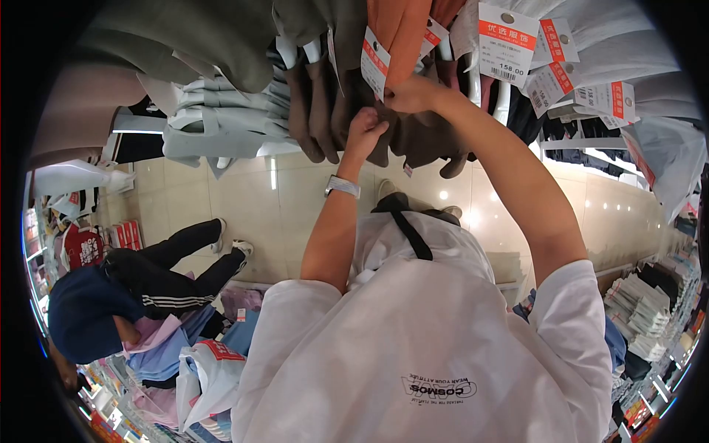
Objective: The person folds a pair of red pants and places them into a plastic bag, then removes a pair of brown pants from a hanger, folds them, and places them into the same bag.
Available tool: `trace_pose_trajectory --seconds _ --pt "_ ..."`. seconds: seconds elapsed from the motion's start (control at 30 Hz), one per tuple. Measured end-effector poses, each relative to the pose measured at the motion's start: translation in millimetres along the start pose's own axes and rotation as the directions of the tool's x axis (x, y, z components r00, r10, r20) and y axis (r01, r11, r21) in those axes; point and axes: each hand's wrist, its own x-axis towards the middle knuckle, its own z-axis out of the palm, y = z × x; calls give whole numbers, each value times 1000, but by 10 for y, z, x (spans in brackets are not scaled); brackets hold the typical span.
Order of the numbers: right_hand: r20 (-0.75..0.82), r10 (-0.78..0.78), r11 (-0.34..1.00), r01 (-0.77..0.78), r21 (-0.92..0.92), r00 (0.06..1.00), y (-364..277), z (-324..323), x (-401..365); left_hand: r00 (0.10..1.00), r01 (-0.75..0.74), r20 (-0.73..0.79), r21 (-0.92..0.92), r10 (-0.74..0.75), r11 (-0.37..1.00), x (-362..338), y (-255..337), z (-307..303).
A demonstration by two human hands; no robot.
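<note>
Dark brown garments (343, 111) hang from the rack in front of me, with an orange garment (402, 37) among them. My left hand (363, 134), with a watch (343, 187) on its wrist, is closed against the brown cloth; what its curled fingers hold is hidden. My right hand (410, 96) is closed at the lower end of the orange cloth, its fingertips pinching there. Just beside those fingers hangs a white and red price tag (375, 63).
Light grey garments (221, 122) hang at the left. More price tags (509, 44) dangle at the upper right. A person in dark trousers (177, 273) is behind on the left, by piled clothes and a white bag (210, 376). Folded clothes (639, 314) line the right. Tiled floor (244, 192) lies below.
</note>
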Motion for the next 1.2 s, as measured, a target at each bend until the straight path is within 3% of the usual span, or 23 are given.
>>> trace_pose_trajectory --seconds 0.03,0.1,0.13,0.23,0.43,0.5,0.63,0.83,1.03,1.1,1.17,1.2 --pt "15 31 999 -32 22 999 -24 -31 -7 996 83 -16 -29 -84 996 -26 62 -12" --pt "-152 -53 996 40 -84 987 251 150 84 968 245 -36 -91 -249 965 -81 222 -21" --pt "-231 -102 987 70 -143 967 316 207 113 978 195 -48 -104 -201 975 -80 204 -21" --pt "-201 -135 983 106 -150 970 335 323 108 992 84 -82 -151 -97 985 -91 154 -40" --pt "83 74 987 -62 -145 994 43 200 56 989 81 -99 -228 -105 970 -118 92 -34" --pt "14 51 994 -50 -99 999 109 260 74 991 54 -107 -238 -82 970 -112 91 -30" --pt "-60 31 999 -34 -37 998 216 323 123 991 59 -115 -68 -67 996 -116 170 -77" --pt "-24 66 986 -69 -150 998 60 299 104 989 36 -143 -42 -42 998 -105 148 -36" --pt "-162 -103 921 33 -388 981 -35 555 48 962 110 -254 48 -95 993 -135 237 27" --pt "-141 -51 916 -10 -401 989 -76 605 20 934 54 -355 15 -46 998 -136 290 64" --pt "-158 9 919 -70 -387 987 -89 617 8 945 138 -306 52 -116 989 -167 347 -10" --pt "-141 23 960 -61 -275 990 -24 577 18 947 180 -284 73 -152 981 -181 369 -40"
